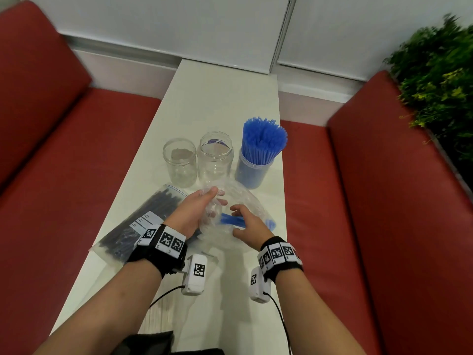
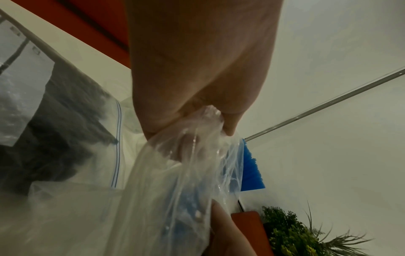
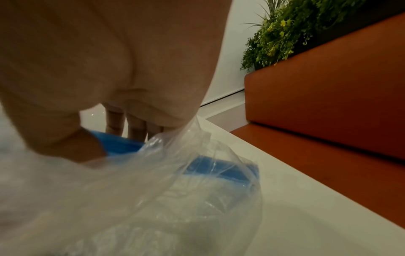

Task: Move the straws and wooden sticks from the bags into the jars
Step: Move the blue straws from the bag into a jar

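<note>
My left hand (image 1: 202,208) grips the bunched edge of a clear plastic bag (image 1: 238,198) just above the table; the left wrist view shows its fingers (image 2: 228,124) curled on the crumpled film (image 2: 175,190). A few blue straws (image 1: 231,220) lie inside. My right hand (image 1: 245,221) is on them, with the thumb (image 3: 87,147) on one side of the blue straws (image 3: 122,144) and the fingers on the other. Behind stand two empty glass jars (image 1: 179,162) (image 1: 216,157) and a jar full of blue straws (image 1: 256,160).
A zip bag of black straws (image 1: 146,221) lies left of my left wrist. A pale bundle of sticks (image 1: 157,313) lies under my left forearm. The narrow white table (image 1: 217,98) runs between red benches (image 1: 358,201), and a plant (image 1: 440,80) stands at the far right.
</note>
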Tool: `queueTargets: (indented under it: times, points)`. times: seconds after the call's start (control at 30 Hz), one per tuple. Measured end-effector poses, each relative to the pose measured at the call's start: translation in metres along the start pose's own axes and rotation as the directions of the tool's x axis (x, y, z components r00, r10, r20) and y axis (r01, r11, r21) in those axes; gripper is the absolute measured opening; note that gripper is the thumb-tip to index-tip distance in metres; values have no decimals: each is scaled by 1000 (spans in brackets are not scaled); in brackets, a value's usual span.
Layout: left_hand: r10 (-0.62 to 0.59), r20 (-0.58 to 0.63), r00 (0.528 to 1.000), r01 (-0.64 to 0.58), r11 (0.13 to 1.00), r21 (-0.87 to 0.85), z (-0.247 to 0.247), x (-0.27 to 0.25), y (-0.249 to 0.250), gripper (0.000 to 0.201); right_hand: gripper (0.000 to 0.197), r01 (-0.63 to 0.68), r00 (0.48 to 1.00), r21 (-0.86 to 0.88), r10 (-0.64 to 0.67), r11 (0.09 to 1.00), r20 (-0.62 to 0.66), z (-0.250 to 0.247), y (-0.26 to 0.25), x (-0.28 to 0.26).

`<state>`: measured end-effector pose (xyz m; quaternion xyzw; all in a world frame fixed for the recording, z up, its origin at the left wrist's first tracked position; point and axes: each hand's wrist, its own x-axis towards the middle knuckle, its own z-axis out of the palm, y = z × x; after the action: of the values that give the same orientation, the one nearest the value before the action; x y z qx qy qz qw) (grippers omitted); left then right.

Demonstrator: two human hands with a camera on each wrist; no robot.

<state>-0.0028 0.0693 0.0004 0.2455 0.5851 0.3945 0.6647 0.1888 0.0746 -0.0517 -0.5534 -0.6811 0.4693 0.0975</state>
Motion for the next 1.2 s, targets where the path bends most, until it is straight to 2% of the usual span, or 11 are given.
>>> queueTargets:
  times: [0.13,0.27,0.37,0.6,0.77,0.9,0.97,1.1,1.2]
  points:
    - [-1,13,1000,1,1000,7,-3,1,-5,33,61,-12,999,-98,8,995,-47,9,0,2]
    - [6,21,1000,-6,1000,19,-4,3,-8,32,48,-21,997,-268,0,963,-79,19,-5,8]
    - [16,35,999,-18,999,43,-7,3,-10,32,43,-42,995,-312,12,949,-95,23,-8,11]
    - [27,85,996,-33,997,73,-8,-1,-10,30,18,-39,998,-430,15,902,-59,20,-10,12]
    - [46,-25,999,-43,995,85,-22,5,-9,22,14,-12,1000,-287,11,958,-7,5,-9,5]
    - [68,-63,996,-60,992,111,-35,11,-11,19,20,-87,994,-133,76,987,-83,-7,-12,1]
    - [73,-77,994,-63,990,125,-34,12,-12,19,20,-84,990,-68,75,994,-117,-9,-14,0]
    - [79,-152,985,-56,987,151,-28,15,-13,28,18,44,995,69,-37,997,-91,-8,-25,-9]
    - [93,-138,986,-58,970,238,-19,13,-16,31,8,108,993,172,-99,979,-56,-13,-46,-10]
